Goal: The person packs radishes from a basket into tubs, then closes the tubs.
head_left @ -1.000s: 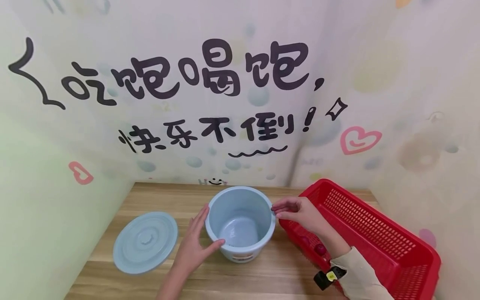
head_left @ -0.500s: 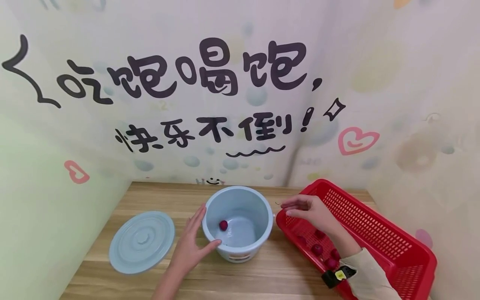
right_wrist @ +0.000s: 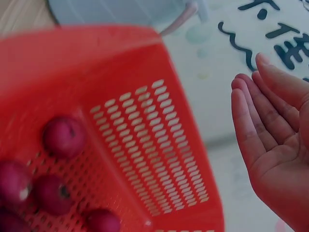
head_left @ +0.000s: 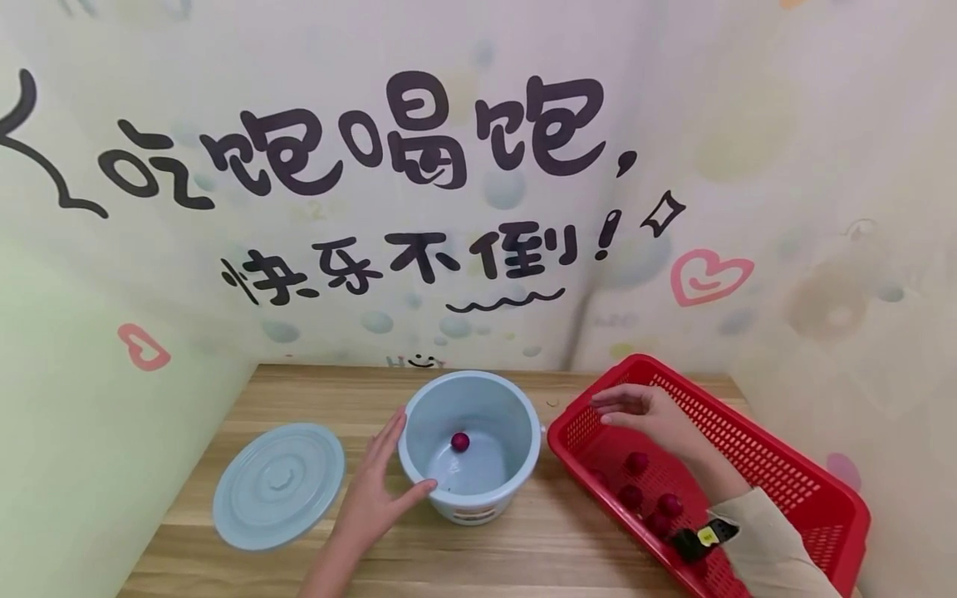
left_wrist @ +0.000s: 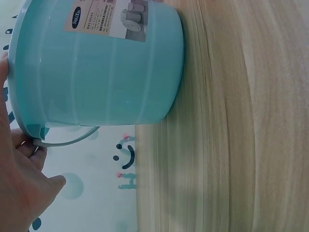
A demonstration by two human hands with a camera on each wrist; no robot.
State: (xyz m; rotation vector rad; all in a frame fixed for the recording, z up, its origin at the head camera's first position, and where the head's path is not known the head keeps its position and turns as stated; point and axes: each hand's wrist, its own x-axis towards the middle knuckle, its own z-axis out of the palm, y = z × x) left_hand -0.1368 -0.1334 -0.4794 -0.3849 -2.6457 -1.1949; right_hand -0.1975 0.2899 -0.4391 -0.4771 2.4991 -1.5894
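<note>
The bucket [head_left: 478,403] and the lid [head_left: 280,483] to its left share one soft powder blue, the bucket's label [left_wrist: 104,19] pale pink with a navy oval [left_wrist: 76,17]. Over at right, the basket [head_left: 777,465] is bright red, its walls pierced in rows, and its round fruits [head_left: 669,504] are deep crimson, like the bucket's single fruit [head_left: 460,442]. Tan and brown grain streaks the table [head_left: 538,552]; black lettering [head_left: 423,249] and blue spots [head_left: 504,190] mark the whitish far wall [head_left: 336,332].

Back wall [head_left: 441,208]: blk Chinese txt, 2 lines; upper "吃饱喝饱,", lower "快乐不倒!" Low on same: sm. ltr "H" [left_wrist: 127,185] beside smiley [left_wrist: 131,158]. Lt-blue bucket [left_wrist: 106,77]: label [left_wrist: 104,21], brand "JiaLiXin" in dk oval; fine print illeg. Wristband [head_left: 686,546]: ylw tag [head_left: 707,536], mkgs too sm. to read.
</note>
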